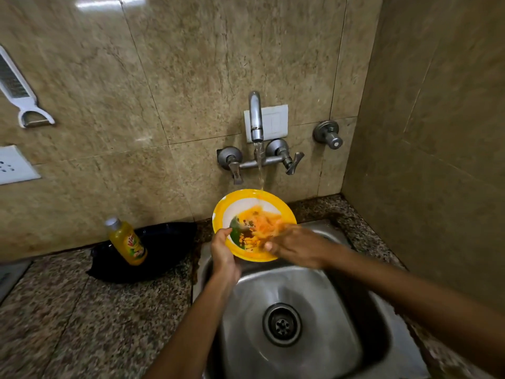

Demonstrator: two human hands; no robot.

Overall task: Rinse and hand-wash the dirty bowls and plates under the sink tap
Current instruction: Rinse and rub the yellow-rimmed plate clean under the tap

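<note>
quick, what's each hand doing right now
Left hand: grips the rim of the yellow-rimmed round plate.
Right hand: fingers on the plate's face, motion-blurred; grip unclear.

Soap bottle beside black bag; peeler on wall.

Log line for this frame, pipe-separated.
stage: rinsing | left hand: grips plate rim | right hand: on plate face, blurred | tap: running onto plate | sink: no dishes

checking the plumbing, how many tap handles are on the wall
3. One lever handle sits left of the spout, one lever handle sits right of it, and a separate round knob is farther right on the wall. None looks hidden.
</note>
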